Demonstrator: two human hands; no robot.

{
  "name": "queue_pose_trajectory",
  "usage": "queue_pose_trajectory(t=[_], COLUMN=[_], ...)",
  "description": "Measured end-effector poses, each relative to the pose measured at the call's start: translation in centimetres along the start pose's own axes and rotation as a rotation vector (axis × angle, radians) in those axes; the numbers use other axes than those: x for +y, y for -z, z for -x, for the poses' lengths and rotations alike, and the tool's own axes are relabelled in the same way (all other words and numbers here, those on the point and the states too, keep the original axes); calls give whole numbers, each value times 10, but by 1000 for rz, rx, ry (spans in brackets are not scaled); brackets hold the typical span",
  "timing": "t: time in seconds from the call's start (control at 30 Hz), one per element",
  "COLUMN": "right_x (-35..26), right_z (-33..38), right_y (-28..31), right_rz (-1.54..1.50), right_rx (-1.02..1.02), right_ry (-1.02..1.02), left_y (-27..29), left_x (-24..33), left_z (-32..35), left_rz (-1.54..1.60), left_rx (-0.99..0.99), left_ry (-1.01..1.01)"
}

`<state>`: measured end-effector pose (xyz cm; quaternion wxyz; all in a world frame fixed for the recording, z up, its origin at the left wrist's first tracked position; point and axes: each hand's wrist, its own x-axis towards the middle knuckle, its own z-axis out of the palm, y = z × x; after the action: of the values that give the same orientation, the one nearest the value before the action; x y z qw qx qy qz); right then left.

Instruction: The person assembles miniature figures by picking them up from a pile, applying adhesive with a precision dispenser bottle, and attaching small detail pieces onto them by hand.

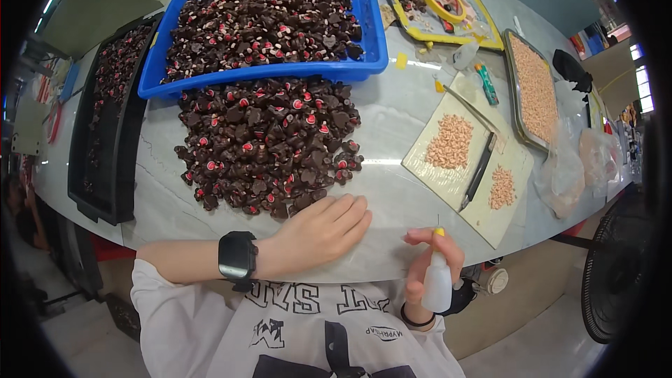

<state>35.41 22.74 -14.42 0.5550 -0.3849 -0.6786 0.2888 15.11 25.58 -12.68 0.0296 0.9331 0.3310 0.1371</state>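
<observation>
Near six o'clock of the view, the left hand (318, 234) lies on the table (161, 175), back upward, just beside the pile (266, 147), which is at ten o'clock; its palm is hidden, so I cannot tell if it grasps something. Between four and five o'clock, the right hand (420, 269) grasps the bottle (437, 290), top toward twelve. At eleven stands the tray (376, 35), and at three lies the board (451, 183) with grains (448, 141).

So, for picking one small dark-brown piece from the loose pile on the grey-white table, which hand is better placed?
Probably the left hand: it lies at the near edge of the dark-brown pile, while the right hand, farther right, holds the white plastic squeeze bottle with a yellow tip.
</observation>
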Motion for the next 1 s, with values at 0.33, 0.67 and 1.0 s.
queue_pose_trajectory(t=[0.33, 0.67, 1.0], right_x=[9, 11, 12], right_z=[-5, -14, -19], right_y=[0, -23, -21], right_rz=[-179, -340, -217], right_rx=[-33, -76, -209], right_ry=[87, 9, 7], left_y=[9, 0, -9], left_x=[16, 7, 1], left_z=[10, 27, 26], left_rz=[1455, 1951, 2079], left_rx=[159, 229, 140], left_ry=[535, 677, 705])
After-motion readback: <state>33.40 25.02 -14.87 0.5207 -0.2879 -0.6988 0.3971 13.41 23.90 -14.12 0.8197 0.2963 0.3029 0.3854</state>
